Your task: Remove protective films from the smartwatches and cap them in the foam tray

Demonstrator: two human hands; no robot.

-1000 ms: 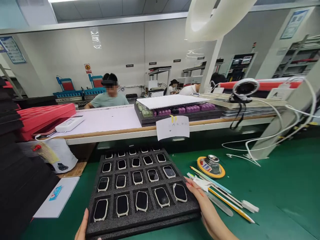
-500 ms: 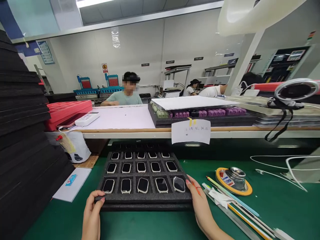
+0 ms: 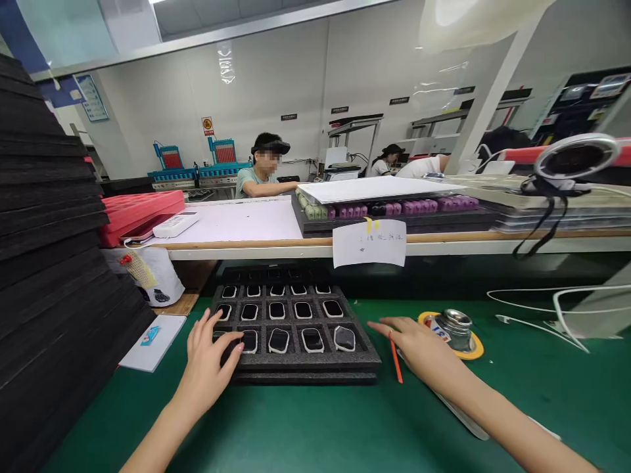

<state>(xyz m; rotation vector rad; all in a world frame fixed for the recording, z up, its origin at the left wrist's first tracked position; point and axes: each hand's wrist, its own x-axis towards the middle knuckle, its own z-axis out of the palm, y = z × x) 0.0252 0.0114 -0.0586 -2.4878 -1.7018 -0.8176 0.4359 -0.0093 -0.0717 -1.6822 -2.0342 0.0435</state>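
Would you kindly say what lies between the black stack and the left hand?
The head view shows a white board bearing a blue packet, then green tabletop.

The only view looks from the person's head, forward and down — close above the green tabletop (image 3: 305, 427), with left hand (image 3: 207, 355) and right hand (image 3: 417, 341) in near view — and out past the raised shelf (image 3: 241, 220) to the distant wall (image 3: 269, 79).

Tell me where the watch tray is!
In the head view, the watch tray is at the lower middle, below the shelf, the left hand over its left side, the right hand beside its right edge.
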